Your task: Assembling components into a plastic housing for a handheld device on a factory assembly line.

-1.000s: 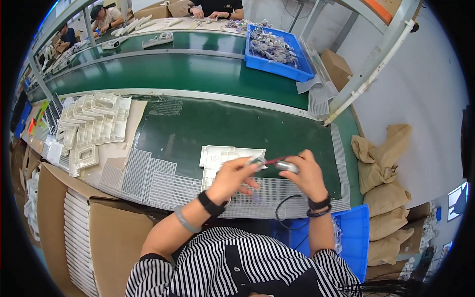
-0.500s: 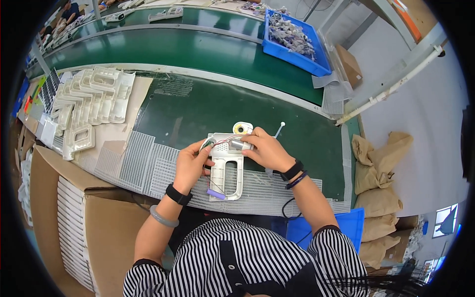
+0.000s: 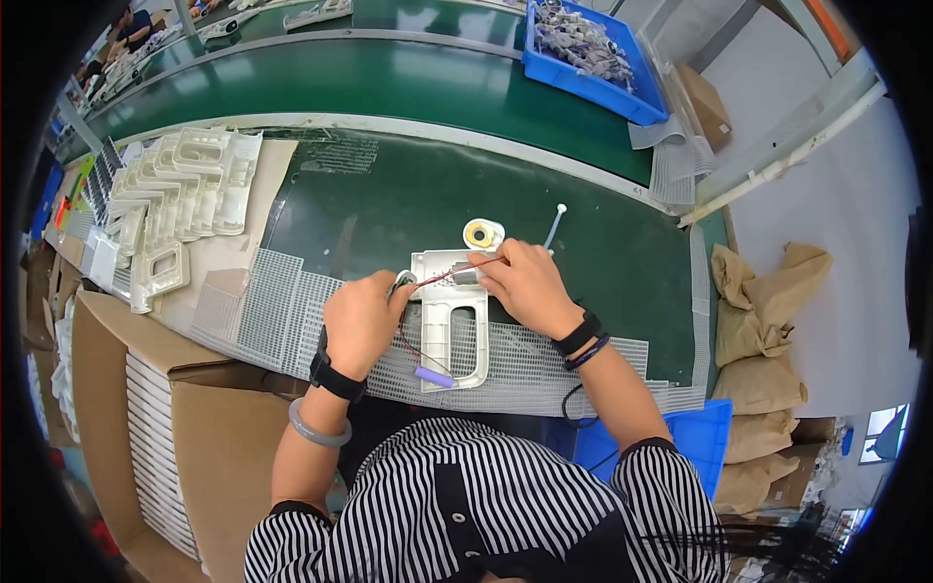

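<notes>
A white plastic housing half [image 3: 429, 335] with a loop handle lies in front of me on the mesh matting. My left hand [image 3: 360, 316] pinches a small part [image 3: 403, 280] with wires at the housing's left edge; the fingers hide most of it. Red and dark wires [image 3: 442, 276] stretch from it across to my right hand [image 3: 530, 282], whose fingers close around a silver cylindrical motor [image 3: 467, 275] at the top of the housing. A purple battery cell [image 3: 433, 377] hangs on thin wires over the handle's lower end. Just beyond sits a white round part with a yellow ring [image 3: 481, 234].
Several white housing halves [image 3: 194, 199] are stacked at the left. An open carton [image 3: 219, 466] stands near left. A blue bin [image 3: 593, 73] of wired parts rests on the green conveyor [image 3: 389, 92]. A thin white-tipped rod [image 3: 556, 225] lies beyond my right hand; brown sacks [image 3: 763, 321] stand right.
My left hand has moved slightly left and turned knuckles-up, covering more of the small part. The wires between my hands are straighter. The whole view has shifted a little.
</notes>
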`<state>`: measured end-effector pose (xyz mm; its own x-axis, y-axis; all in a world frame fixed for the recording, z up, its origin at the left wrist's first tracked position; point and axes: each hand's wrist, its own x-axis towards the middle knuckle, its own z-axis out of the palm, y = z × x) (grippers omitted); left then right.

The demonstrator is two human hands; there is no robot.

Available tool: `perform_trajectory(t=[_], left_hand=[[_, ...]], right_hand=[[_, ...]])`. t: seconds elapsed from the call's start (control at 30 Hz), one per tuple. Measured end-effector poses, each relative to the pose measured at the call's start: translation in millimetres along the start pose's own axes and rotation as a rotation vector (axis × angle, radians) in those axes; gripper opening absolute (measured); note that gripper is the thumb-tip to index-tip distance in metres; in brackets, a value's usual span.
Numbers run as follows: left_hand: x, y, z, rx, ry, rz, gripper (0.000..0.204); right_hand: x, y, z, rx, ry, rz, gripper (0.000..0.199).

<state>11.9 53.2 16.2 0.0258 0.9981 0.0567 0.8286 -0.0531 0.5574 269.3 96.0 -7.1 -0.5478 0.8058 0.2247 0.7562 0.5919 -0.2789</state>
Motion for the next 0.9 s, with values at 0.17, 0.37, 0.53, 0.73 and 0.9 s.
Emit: perform_trajectory(t=[0.17, 0.37, 0.53, 0.73, 0.9], left_hand=[[-1, 4, 1, 0.133, 0.066, 0.044, 0.031], [5, 2, 17, -0.345, 0.116, -0.115, 0.027], [-3, -2, 21, -0.404, 0.093, -0.195, 0.024], [0, -4, 6, -0.104, -0.014, -0.072, 0.021], [-2, 11, -9, 0.214, -0.085, 0.023, 0.024]], right_hand=[[-27, -9, 0, 0.158, -0.038, 0.071, 0.032], [-32, -22, 28, 0.049, 0.252, 0.066, 0.024], [-35, -23, 28, 0.016, 0.319, 0.052, 0.023], [-31, -15, 33, 0.11, 0.353, 0.029, 0.023], [-31, -15, 28, 0.163, 0.296, 0.026, 0.023]])
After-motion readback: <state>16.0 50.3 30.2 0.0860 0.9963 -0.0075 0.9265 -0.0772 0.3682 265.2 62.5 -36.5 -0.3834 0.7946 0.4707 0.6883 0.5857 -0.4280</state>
